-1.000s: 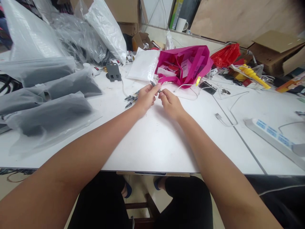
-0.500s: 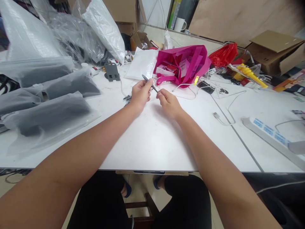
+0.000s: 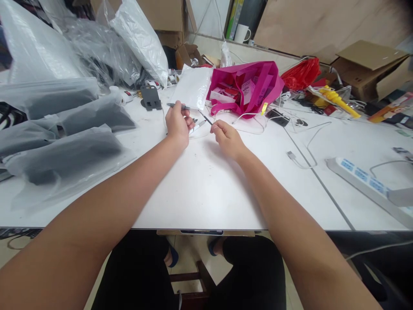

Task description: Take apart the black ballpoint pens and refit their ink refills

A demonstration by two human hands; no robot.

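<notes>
Left grip [image 3: 177, 122] has pulled away leftward; half a second ago both were on one pen. Now it's pinching the dark barrel [image 3: 185, 107] sideways across its top, while right grip [image 3: 227, 138] pinches a thin dark rod [image 3: 205, 117] slanting up-left. More pens [image 3: 197, 125] lie between, upper middle of the frame.

The left hand [image 3: 177, 124] partly hides the pens [image 3: 198, 125] behind it.

From here I see a black rod [image 3: 206, 118] in the right hand [image 3: 227, 138], a seemingly dark grey pen [image 3: 184, 107] in the left hand [image 3: 177, 124], white table [image 3: 196, 189] below both, magenta bag [image 3: 273, 88] beyond
</notes>
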